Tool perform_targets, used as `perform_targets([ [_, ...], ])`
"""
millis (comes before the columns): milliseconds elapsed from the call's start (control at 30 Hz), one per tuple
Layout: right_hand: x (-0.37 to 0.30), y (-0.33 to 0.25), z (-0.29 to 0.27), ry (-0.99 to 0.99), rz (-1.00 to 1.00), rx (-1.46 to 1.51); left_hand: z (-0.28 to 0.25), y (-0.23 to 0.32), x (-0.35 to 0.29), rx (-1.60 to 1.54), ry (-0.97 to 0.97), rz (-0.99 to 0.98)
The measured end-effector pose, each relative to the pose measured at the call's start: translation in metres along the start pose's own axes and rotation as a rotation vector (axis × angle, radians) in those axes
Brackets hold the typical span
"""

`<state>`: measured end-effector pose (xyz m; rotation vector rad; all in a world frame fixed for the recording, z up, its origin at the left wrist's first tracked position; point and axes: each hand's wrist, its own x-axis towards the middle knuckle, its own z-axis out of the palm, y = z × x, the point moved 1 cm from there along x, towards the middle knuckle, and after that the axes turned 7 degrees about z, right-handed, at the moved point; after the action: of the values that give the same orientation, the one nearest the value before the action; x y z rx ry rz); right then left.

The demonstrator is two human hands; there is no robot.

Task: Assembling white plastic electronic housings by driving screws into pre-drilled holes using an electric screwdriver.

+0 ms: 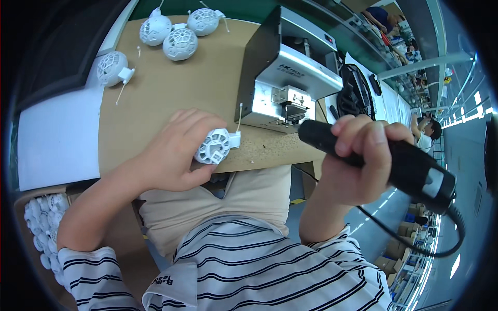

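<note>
My left hand (pixel 179 147) is closed around a white plastic ball with a cut-out lattice shell (pixel 213 146) at the near edge of the table. A square tab and a thin white wire stick out from its right side. Raised on the right, my right hand (pixel 359 158) grips a black corded electric screwdriver (pixel 423 173) lying slantwise across the palm. Its narrower end points left toward a silver and black bench machine (pixel 296 72), apart from the ball. The bit, if one is fitted, cannot be made out.
Several similar white balls, among them one at the far left (pixel 112 69), rest on the brown tabletop (pixel 171 85). A box (pixel 78 199) full of white balls stands low at left. The screwdriver's cord (pixel 410 243) loops down on the right. Another person (pixel 428 132) sits farther off.
</note>
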<state>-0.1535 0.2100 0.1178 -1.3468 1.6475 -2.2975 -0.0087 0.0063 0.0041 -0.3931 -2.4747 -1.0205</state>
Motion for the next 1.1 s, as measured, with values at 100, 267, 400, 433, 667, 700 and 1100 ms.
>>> perform_targets([
  [100,-0.004,0.001,0.011,-0.058,0.036,0.095,-0.001,-0.003,-0.003,0.012,0.000,-0.034],
  [267,-0.012,0.002,0.031,-0.183,0.051,0.336,0.002,-0.006,-0.001,0.004,-0.013,-0.066],
  [400,-0.020,0.014,0.049,-0.249,0.045,0.336,0.002,-0.006,-0.002,0.011,0.003,-0.060],
  [433,-0.021,0.016,0.050,-0.257,0.039,0.331,0.002,-0.006,-0.002,0.009,0.010,-0.055],
  [667,-0.023,0.022,0.054,-0.305,0.021,0.294,0.004,-0.008,-0.004,0.003,0.038,-0.023],
  [700,-0.022,0.022,0.055,-0.313,0.023,0.288,0.005,-0.008,-0.004,0.003,0.040,-0.020],
  [1100,-0.012,0.014,0.056,-0.418,-0.015,0.267,0.014,-0.001,-0.006,0.055,0.120,-0.049],
])
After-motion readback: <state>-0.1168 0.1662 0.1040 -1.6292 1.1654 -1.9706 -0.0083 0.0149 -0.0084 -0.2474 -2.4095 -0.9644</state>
